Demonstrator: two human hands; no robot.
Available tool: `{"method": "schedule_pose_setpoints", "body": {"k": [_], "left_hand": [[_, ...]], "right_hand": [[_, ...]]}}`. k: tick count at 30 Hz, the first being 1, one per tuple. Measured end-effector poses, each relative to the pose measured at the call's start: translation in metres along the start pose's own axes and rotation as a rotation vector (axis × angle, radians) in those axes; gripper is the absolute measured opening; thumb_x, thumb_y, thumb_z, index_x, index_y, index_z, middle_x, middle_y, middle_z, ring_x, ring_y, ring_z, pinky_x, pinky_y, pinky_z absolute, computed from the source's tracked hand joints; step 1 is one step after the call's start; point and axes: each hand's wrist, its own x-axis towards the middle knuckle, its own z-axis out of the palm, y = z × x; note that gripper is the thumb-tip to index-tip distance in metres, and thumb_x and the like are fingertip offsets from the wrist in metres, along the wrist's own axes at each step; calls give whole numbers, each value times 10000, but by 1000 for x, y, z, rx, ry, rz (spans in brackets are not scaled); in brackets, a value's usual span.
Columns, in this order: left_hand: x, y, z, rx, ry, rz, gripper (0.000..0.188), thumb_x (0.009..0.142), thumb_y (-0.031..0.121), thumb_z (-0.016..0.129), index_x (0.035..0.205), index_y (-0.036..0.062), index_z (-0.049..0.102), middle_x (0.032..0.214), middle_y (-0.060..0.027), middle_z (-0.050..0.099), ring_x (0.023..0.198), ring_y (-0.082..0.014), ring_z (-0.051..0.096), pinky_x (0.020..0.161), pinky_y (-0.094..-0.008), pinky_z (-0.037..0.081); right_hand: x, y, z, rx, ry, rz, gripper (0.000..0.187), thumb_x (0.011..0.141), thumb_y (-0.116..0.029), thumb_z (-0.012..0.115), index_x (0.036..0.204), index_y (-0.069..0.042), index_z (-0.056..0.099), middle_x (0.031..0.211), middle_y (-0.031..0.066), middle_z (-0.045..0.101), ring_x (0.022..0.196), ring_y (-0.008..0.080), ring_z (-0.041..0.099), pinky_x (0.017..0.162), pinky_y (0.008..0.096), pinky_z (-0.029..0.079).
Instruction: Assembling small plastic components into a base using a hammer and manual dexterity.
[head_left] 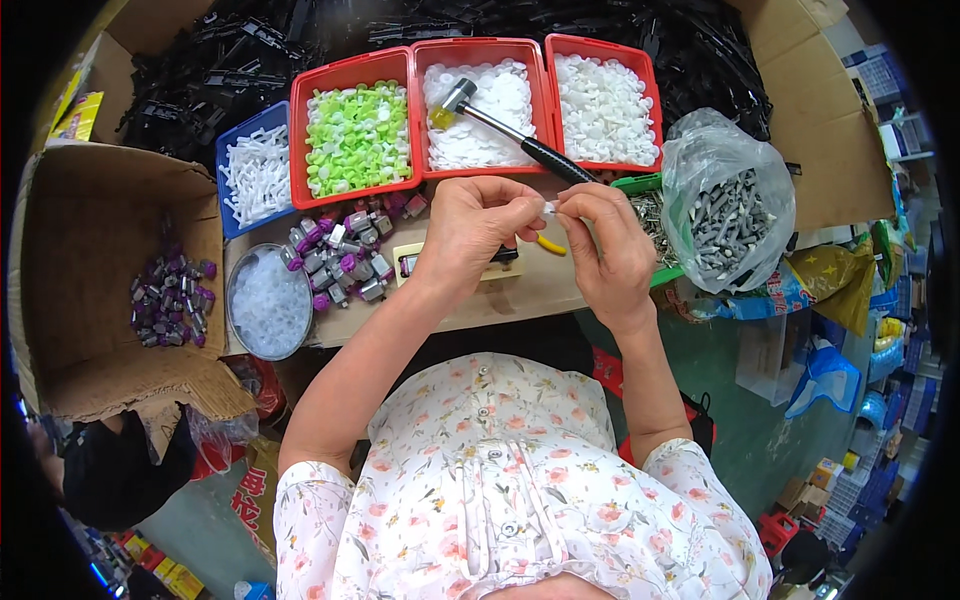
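just past the flowered shirt lies a brown work surface; green floor shows to its right, and crowded shelves stand farther out. above the surface, the left hand and right hand meet, thumb and fingers of each pinched together on a small whitish piece, mostly covered by fingertips. a clear bowl and purple-and-silver parts lie to the left, beside an open cardboard box; a clear bag of grey parts sits right. farther, a hammer lies across the middle of three red bins, its handle reaching close behind the right hand. black parts heap beyond.
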Motion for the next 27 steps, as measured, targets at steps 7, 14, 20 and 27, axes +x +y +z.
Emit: {"method": "schedule_pose_setpoints", "body": {"k": [7, 14, 20, 27], "left_hand": [[-3, 0, -7, 31, -13, -29, 157, 883, 118, 733, 951, -22, 721, 798, -75, 717, 669, -104, 664, 589, -211, 487], [-10, -4, -24, -137, 10, -179, 128, 897, 96, 708, 950, -21, 712, 787, -69, 704, 660, -113, 668, 579, -205, 493], [-19, -7, -31, -250, -18, -255, 120, 909, 82, 689, 960, -27, 689, 792, -89, 703, 645, -127, 674, 562, -197, 515], [-29, -13, -39, -356, 13, -263, 125, 924, 88, 676, 958, -32, 676, 793, -99, 699, 639, -141, 678, 552, -194, 526]], "right_hand": [[1, 2, 4, 170, -126, 71, 152, 841, 72, 686, 976, 16, 645, 962, 128, 673, 829, 260, 681, 720, 323, 544], [-5, 6, 7, 225, -146, 17, 208, 809, 68, 721, 1005, 14, 678, 973, 136, 692, 847, 266, 688, 744, 313, 547], [-8, 0, 14, 102, -160, -95, 211, 785, 65, 739, 980, 3, 686, 967, 129, 697, 863, 277, 700, 736, 347, 560], [-8, -7, 21, 114, -181, -120, 218, 776, 58, 739, 978, -5, 682, 937, 118, 683, 864, 294, 693, 719, 361, 565]]}}
